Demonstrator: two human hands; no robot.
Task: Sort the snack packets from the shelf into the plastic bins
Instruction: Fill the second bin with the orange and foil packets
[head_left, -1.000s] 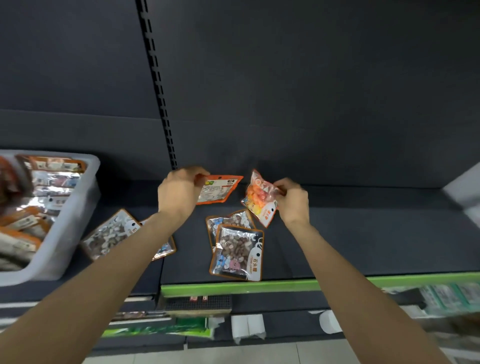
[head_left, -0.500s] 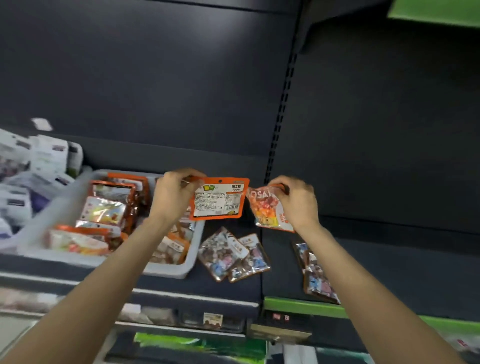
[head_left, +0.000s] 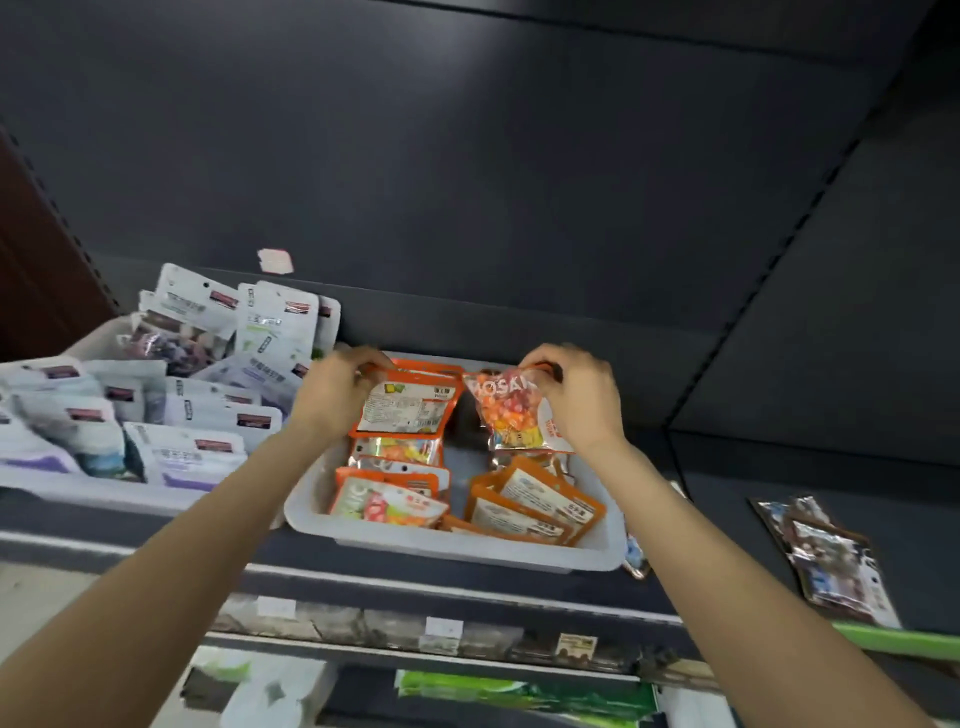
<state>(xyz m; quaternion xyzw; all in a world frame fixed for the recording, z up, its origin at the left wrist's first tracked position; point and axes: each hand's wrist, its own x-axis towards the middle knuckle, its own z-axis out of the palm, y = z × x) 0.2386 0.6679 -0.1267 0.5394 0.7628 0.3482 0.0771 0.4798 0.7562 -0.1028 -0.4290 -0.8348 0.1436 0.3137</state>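
The shelf (head_left: 519, 558) is a dark metal store unit with a dark back panel and slotted uprights. It carries two pale plastic bins. All positions below are referenced to the orange bin (head_left: 467, 545), the bin at centre that holds orange packets.

To the left of the orange bin, touching or nearly touching it, stands the white bin (head_left: 78, 488), heaped with white-and-purple packets. To the right of the orange bin, well apart, several unsorted packets (head_left: 831, 561) with clear windows lie flat on the shelf. One more packet edge shows just beside the orange bin's right corner.

Both hands are raised above the far half of the orange bin. The left hand (head_left: 337, 395) pinches the top edge of an orange label-side packet (head_left: 402, 408), fingers clamped on it. The right hand (head_left: 582, 400) pinches the top edge of a clear-fronted sweets packet (head_left: 511, 413), likewise clamped. Each packet hangs upright, apart from the packets stacked below.

Step in hand, as judged: placement of two orange packets into the matching bin. The next move calls for lowering each packet onto a stack of its own kind, then releasing the pinch. The centre gap between stacks offers room.

Below the shelf, a rail carries price tags, and a lower shelf holds green packaging, blurred. The floor is pale.
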